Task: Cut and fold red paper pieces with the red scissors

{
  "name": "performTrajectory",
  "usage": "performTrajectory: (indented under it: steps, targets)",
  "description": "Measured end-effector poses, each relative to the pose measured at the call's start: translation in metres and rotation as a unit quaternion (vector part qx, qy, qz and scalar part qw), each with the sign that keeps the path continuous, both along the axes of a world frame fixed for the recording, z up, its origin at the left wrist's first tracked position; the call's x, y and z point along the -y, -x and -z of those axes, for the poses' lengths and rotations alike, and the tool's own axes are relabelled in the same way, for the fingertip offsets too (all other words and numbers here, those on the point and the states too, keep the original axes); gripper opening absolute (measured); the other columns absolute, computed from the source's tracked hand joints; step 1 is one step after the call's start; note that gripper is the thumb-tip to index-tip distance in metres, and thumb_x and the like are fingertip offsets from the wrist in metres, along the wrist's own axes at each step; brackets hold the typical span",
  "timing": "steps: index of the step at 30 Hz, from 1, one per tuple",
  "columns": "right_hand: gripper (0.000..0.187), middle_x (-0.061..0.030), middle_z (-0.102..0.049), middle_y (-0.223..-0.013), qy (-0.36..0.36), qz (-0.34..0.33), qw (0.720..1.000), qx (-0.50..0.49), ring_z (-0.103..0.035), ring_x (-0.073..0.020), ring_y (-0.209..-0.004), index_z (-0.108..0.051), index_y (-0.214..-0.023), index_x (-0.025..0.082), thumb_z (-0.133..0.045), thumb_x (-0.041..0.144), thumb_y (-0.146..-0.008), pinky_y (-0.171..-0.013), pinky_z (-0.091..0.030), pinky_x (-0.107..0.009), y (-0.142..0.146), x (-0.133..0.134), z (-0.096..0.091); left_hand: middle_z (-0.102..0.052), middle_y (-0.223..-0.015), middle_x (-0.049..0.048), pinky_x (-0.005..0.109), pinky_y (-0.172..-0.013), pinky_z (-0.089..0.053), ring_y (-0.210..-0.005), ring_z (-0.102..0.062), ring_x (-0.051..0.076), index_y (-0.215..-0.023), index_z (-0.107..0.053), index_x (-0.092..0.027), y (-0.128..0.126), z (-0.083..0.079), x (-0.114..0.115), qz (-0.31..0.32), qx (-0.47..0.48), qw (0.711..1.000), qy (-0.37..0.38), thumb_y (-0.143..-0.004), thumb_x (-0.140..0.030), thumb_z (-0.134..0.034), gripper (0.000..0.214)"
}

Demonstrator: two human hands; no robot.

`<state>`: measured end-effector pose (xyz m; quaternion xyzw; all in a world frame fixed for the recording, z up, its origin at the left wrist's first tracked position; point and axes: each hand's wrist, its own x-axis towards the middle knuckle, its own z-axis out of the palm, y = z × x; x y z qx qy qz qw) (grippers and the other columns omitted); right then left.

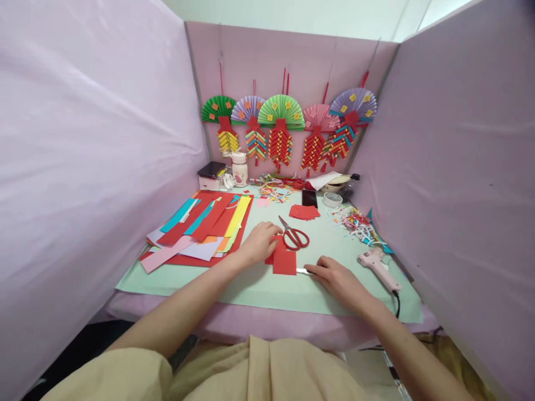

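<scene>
My left hand [259, 241] lies on the mint-green mat [267, 287] with its fingers curled over the edge of some red paper squares [284, 260]. My right hand [337, 278] rests just right of those squares, fingertips pinching a small silver tool [304, 271] whose tip touches the red paper. Red-handled scissors [295, 236] lie closed just behind the squares, between my hands.
A stack of coloured paper sheets [200, 228] lies at the left. A pink glue gun [378, 267] sits at the right, paper scraps [357, 223] behind it. More red squares [304, 211], a phone [310, 197], a tape roll [332, 199] and a jar [239, 169] stand further back. Paper fans [281, 111] hang on the rear wall.
</scene>
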<state>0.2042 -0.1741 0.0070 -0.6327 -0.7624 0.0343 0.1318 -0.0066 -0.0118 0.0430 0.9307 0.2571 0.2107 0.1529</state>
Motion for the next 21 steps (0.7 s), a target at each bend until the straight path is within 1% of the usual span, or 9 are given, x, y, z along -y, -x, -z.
performTrajectory:
  steps: [1, 3, 5, 7, 9, 12, 16, 21]
  targets:
    - [0.030, -0.0054, -0.054, -0.092, 0.000, -0.001, 1.000, 0.002, -0.054, -0.0181, -0.083, -0.059, -0.121, 0.030, -0.041, 0.029, -0.096, -0.071, -0.041, -0.028, 0.000, 0.000, 0.000, -0.061, -0.104, 0.0095, 0.034, -0.093, -0.040, -0.103, -0.053, 0.022, -0.101, -0.061, -0.018, -0.002, -0.003, 0.003, 0.028, -0.020, 0.999, -0.020, -0.085, -0.020, -0.047, 0.021]
    - [0.030, -0.0050, -0.054, -0.092, 0.001, -0.001, 1.000, 0.003, -0.054, -0.0181, -0.083, -0.059, -0.120, 0.031, -0.042, 0.029, -0.096, -0.070, -0.041, -0.027, 0.000, -0.001, 0.000, -0.061, -0.099, 0.0080, 0.033, -0.089, -0.041, -0.099, -0.054, 0.022, -0.092, -0.062, -0.019, -0.009, -0.005, 0.008, 0.095, -0.078, 0.992, -0.029, -0.086, -0.026, -0.050, 0.015]
    - [0.029, -0.0047, -0.054, -0.091, 0.003, 0.000, 1.000, 0.002, -0.054, -0.0180, -0.083, -0.059, -0.120, 0.031, -0.043, 0.030, -0.096, -0.069, -0.040, -0.027, 0.000, -0.001, -0.002, -0.061, -0.094, 0.0067, 0.031, -0.083, -0.041, -0.094, -0.055, 0.022, -0.085, -0.061, -0.019, -0.018, -0.002, 0.009, 0.143, -0.134, 0.980, -0.011, -0.086, -0.028, -0.051, 0.013]
    - [0.029, -0.0045, -0.053, -0.091, 0.006, 0.000, 1.000, 0.000, -0.053, -0.0176, -0.082, -0.060, -0.119, 0.031, -0.042, 0.031, -0.096, -0.069, -0.040, -0.026, 0.000, 0.001, -0.003, -0.061, -0.087, 0.0053, 0.028, -0.075, -0.041, -0.088, -0.056, 0.020, -0.081, -0.059, -0.019, -0.026, 0.004, 0.008, 0.166, -0.182, 0.969, 0.018, -0.085, -0.027, -0.052, 0.011]
    - [0.030, -0.0042, -0.053, -0.090, 0.015, -0.007, 1.000, -0.003, -0.053, -0.0171, -0.080, -0.060, -0.120, 0.031, -0.041, 0.032, -0.097, -0.069, -0.039, -0.026, -0.002, 0.005, -0.004, -0.061, -0.085, 0.0046, 0.027, -0.071, -0.040, -0.085, -0.056, 0.020, -0.079, -0.057, -0.019, -0.032, 0.009, 0.004, 0.168, -0.212, 0.962, 0.034, -0.084, -0.027, -0.054, 0.011]
    - [0.030, -0.0035, -0.052, -0.088, 0.030, -0.012, 0.999, -0.001, -0.052, -0.0163, -0.077, -0.060, -0.120, 0.033, -0.040, 0.032, -0.097, -0.068, -0.038, -0.026, -0.005, 0.011, -0.004, -0.062, -0.091, 0.0055, 0.027, -0.070, -0.039, -0.087, -0.056, 0.020, -0.080, -0.056, -0.019, -0.036, 0.013, 0.001, 0.163, -0.231, 0.959, 0.029, -0.083, -0.029, -0.055, 0.011]
    - [0.030, -0.0033, -0.051, -0.086, 0.030, 0.012, 0.999, 0.008, -0.051, -0.0158, -0.075, -0.060, -0.119, 0.032, -0.040, 0.030, -0.097, -0.063, -0.034, -0.025, -0.003, 0.015, 0.000, -0.063, -0.091, 0.0058, 0.027, -0.066, -0.037, -0.086, -0.057, 0.021, -0.080, -0.056, -0.019, -0.039, 0.014, 0.000, 0.158, -0.249, 0.955, 0.022, -0.083, -0.029, -0.055, 0.010]
    - [0.030, -0.0034, -0.050, -0.084, 0.024, 0.031, 0.999, 0.027, -0.048, -0.0152, -0.073, -0.060, -0.118, 0.030, -0.037, 0.029, -0.098, -0.060, -0.030, -0.025, 0.006, 0.018, 0.006, -0.064, -0.089, 0.0054, 0.029, -0.067, -0.037, -0.086, -0.058, 0.022, -0.080, -0.056, -0.019, -0.042, 0.016, 0.001, 0.148, -0.256, 0.955, 0.015, -0.082, -0.029, -0.055, 0.009]
